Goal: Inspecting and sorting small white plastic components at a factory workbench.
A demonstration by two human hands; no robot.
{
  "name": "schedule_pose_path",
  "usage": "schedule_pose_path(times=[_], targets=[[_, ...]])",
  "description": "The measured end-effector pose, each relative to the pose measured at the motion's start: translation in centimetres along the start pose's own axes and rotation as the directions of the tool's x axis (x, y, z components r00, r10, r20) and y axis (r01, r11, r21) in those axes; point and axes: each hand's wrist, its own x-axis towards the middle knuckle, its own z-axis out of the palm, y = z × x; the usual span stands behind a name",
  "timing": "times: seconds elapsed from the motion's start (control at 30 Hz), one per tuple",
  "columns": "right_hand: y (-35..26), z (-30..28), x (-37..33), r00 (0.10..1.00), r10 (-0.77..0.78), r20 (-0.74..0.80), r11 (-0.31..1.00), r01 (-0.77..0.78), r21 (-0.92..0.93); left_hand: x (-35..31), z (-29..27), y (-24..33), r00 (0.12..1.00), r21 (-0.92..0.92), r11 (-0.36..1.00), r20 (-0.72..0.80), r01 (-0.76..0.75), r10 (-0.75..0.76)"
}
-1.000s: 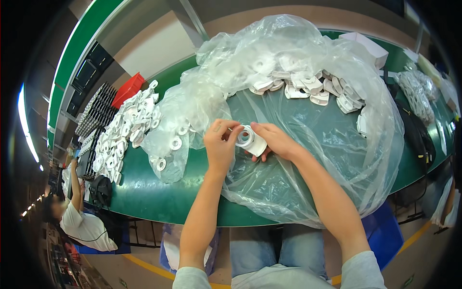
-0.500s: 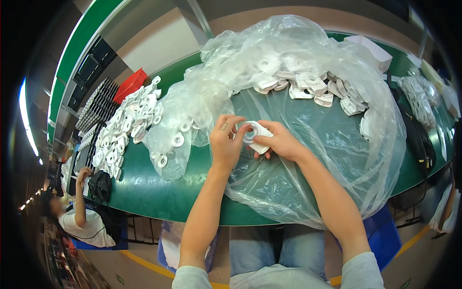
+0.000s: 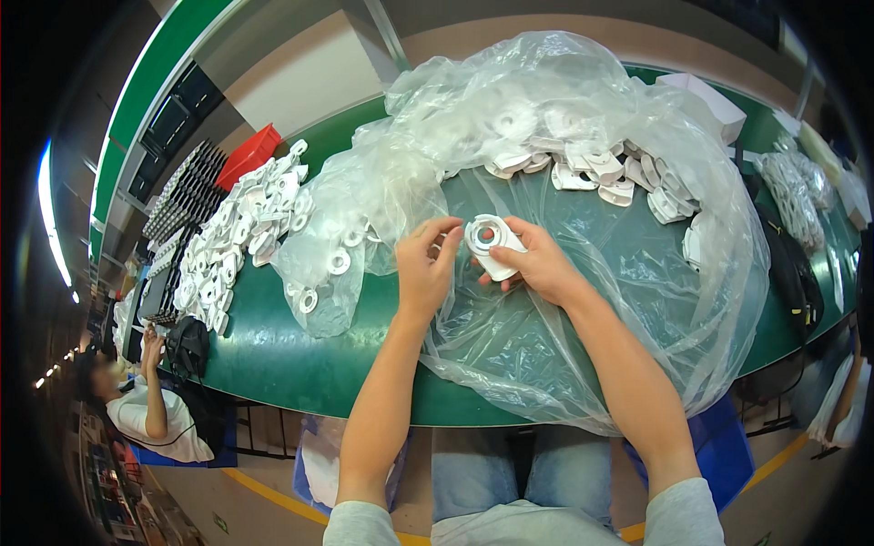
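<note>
Right hand (image 3: 549, 266) holds white ring-ended part (image 3: 492, 262) above clear plastic (image 3: 537, 64) on green bench (image 3: 273, 369); fingers pinch it, thumb on top, others beneath. Left hand (image 3: 422, 266) just beside ring end, fingers curled, tips close together; cannot tell whether they pinch anything. Loose white pieces (image 3: 238, 227) heaped at left, near red bin (image 3: 249, 156).

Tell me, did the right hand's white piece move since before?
Yes, the held white piece moved slightly right, farther from the loose white ring.
</note>
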Motion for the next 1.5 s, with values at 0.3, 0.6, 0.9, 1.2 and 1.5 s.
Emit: schedule_pose_path(times=[0.3,0.6,0.9,1.2,1.5], targets=[[0.5,0.4,0.1,0.996,-0.094,0.001,0.993,0.094,-0.073,-0.2,0.2,-0.5,0.941,-0.358,0.872,0.188,0.334,-0.283],[0.6,0.4,0.1,0.997,-0.077,-0.002,0.993,0.077,-0.093,-0.3,0.4,-0.6,0.94,-0.365,0.872,0.219,0.326,-0.26],[0.9,0.6,0.1,0.99,-0.095,-0.099,0.991,0.085,-0.105,-0.3,0.1,0.4,0.951,-0.295,0.914,0.215,0.279,-0.221],[0.6,1.3,-0.2,0.985,-0.162,-0.052,0.973,0.151,-0.177,0.0,-0.7,0.8,0.961,-0.321,0.929,0.255,0.185,-0.103],[0.8,1.3,-0.1,0.988,-0.132,-0.085,0.986,0.122,-0.117,-0.1,-0.6,0.8,0.964,-0.369,0.912,0.253,0.18,-0.088]])
